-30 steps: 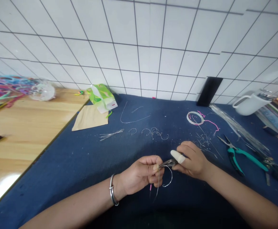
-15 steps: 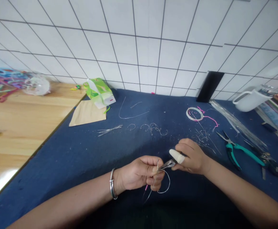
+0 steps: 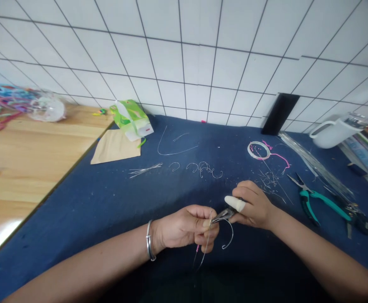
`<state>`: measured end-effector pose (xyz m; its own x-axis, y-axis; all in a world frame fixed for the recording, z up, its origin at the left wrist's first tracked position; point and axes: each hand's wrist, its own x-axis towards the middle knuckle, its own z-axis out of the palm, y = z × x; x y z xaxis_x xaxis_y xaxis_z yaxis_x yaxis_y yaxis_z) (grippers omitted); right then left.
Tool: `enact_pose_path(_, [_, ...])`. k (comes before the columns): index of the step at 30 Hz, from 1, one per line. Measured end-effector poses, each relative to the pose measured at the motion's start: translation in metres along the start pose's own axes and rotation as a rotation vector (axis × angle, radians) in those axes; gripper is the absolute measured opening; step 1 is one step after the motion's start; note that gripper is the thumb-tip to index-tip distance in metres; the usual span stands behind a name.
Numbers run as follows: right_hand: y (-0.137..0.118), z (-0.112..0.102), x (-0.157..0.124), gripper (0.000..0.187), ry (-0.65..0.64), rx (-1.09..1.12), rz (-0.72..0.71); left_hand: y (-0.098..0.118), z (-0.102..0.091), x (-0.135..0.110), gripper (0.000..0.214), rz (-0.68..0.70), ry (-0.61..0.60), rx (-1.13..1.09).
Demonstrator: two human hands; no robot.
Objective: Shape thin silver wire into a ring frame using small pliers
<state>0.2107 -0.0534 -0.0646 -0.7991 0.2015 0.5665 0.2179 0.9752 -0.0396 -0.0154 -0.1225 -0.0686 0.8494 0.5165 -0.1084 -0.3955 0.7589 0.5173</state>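
My left hand [image 3: 186, 227], with a silver bangle at the wrist, pinches thin silver wire [image 3: 206, 240] that hangs down below the fingers, with a small pink bit beside it. My right hand [image 3: 251, 206], a white finger cot on its forefinger, is closed round small pliers [image 3: 222, 216]. The pliers' tip grips the wire right at my left fingertips. A curved wire loop [image 3: 229, 235] with a hooked end hangs under the pliers. Both hands hover over the blue cloth [image 3: 108, 202].
Bent wire hooks [image 3: 202, 169], straight wire pieces [image 3: 144, 170] and wire scraps [image 3: 270, 181] lie on the cloth beyond my hands. Teal-handled pliers [image 3: 316, 202] lie right, near a white jug [image 3: 332, 134]. A green pack [image 3: 132, 120] and brown paper [image 3: 116, 147] sit at the wooden table's edge.
The hanging wire curve under the pliers has swung and opened out to the right. Both hands stay together in nearly the same place.
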Motion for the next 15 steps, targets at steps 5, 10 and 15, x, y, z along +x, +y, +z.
enact_pose_path(5, [-0.0028,0.0013,0.0025,0.041,-0.031,0.115,0.072,0.0020,-0.0021,-0.0003,0.014,0.025,-0.004,0.007])
enact_pose_path(10, [-0.0036,0.0006,0.0020,0.041,-0.049,0.126,0.077,0.0014,-0.0024,0.0002,0.013,0.023,0.013,0.005])
enact_pose_path(15, [-0.0042,0.0000,0.0017,0.040,-0.052,0.106,0.084,0.0007,-0.0025,0.0012,0.014,0.067,0.056,0.042])
